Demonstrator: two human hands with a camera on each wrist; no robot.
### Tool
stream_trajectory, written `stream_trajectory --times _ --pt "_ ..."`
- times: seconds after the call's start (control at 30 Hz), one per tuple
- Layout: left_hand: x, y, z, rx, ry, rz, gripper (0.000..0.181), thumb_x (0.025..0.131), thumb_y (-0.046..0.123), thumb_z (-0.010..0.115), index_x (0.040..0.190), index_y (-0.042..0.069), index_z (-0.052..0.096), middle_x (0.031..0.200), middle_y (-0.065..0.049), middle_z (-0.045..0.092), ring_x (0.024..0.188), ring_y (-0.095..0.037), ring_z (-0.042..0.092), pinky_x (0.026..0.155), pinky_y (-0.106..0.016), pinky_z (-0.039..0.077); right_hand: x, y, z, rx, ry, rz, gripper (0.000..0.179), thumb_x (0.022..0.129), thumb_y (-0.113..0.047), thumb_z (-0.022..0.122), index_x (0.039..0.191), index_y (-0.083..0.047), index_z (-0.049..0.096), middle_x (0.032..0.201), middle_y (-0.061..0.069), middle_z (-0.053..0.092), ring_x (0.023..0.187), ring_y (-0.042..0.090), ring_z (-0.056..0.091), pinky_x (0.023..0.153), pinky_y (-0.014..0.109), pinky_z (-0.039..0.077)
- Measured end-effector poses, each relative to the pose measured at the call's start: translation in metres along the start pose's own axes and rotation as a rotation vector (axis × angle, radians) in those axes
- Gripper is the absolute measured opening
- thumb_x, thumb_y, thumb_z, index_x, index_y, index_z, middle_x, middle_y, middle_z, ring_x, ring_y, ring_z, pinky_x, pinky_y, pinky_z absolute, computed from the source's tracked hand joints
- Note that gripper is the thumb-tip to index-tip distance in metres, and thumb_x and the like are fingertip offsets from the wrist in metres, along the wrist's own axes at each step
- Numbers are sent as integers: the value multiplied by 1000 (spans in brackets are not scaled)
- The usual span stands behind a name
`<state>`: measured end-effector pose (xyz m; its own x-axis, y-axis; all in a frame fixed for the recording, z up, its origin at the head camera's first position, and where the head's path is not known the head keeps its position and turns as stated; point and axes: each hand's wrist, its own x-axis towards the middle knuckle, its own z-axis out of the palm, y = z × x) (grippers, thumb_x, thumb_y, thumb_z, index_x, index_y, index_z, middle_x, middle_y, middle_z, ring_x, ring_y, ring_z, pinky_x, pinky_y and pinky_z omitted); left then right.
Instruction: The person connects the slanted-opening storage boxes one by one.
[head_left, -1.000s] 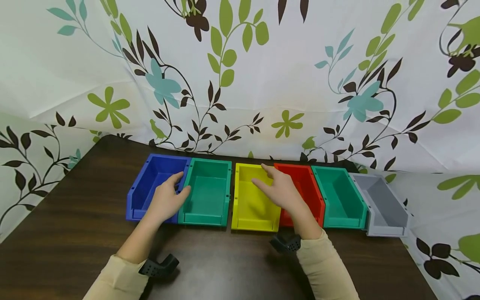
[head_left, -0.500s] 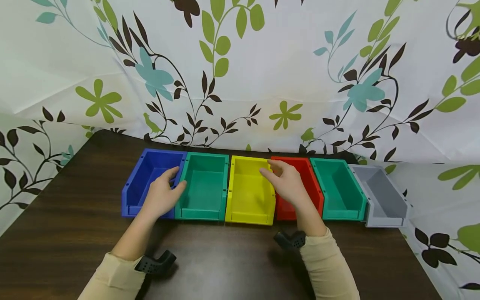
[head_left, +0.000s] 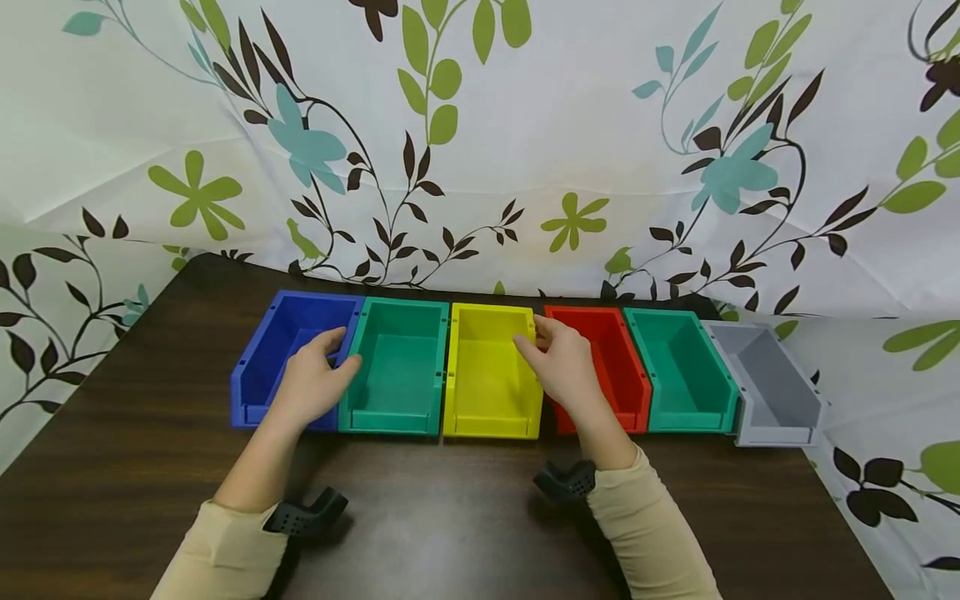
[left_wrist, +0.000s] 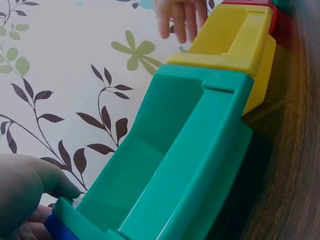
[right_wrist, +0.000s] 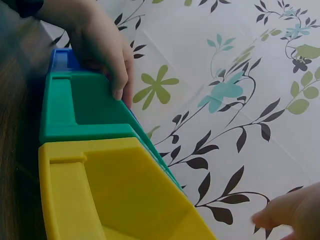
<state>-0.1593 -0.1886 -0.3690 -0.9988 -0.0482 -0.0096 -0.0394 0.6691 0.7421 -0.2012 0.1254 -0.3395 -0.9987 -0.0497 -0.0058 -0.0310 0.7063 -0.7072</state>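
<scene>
My left hand spans the line where the blue bin meets a green bin. Its fingers lie over the blue side and the thumb over the green side; contact with the walls cannot be told. In the left wrist view the thumb is beside the green bin's upper corner. Over the right side of the yellow bin is my right hand, its thumb above the yellow interior and its fingers near the right wall. Whether they touch is unclear. Both hands look relaxed, with no loose object in them.
To the right stand a red bin, another green bin and a grey bin in the same row. Underneath is a dark wooden table. A leaf-patterned cloth hangs behind it.
The yellow bin has moved left, narrowing its gap to the green bin and opening one before the red bin. The right hand has shifted to its right wall. The left hand has barely moved.
</scene>
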Motion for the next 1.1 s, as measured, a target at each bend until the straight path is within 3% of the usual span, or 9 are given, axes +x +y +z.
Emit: stream_trajectory --times 0.3,0.53,0.83,1.1 --pt "-1 -1 -4 11 -5 -3 58 94 22 51 141 -8 35 139 -33 42 128 -46 42 101 -59 37 5 5 8 -54 -121 44 62 90 -17 63 143 1 37 135 19 54 110 28 64 80 38 56" --pt "-2 0 -5 7 -11 -6 58 94 22 50 141 -8 34 140 -33 41 129 -46 41 102 -59 37 6 6 9 -67 -53 34 53 89 -10 59 138 0 45 126 18 61 97 25 68 69 30 58" --pt "-1 2 -3 -18 -23 0 59 94 22 52 142 -7 34 142 -32 39 131 -45 39 103 -59 36 7 11 -7 115 -31 63 49 90 -12 57 137 -2 48 123 18 63 94 26 69 74 33 58" --pt "0 3 2 -33 -29 19 61 95 25 53 142 -7 34 142 -31 39 132 -44 37 104 -58 35 7 10 -21 153 -24 97 48 91 -13 56 138 -5 48 123 16 63 96 25 68 77 33 57"
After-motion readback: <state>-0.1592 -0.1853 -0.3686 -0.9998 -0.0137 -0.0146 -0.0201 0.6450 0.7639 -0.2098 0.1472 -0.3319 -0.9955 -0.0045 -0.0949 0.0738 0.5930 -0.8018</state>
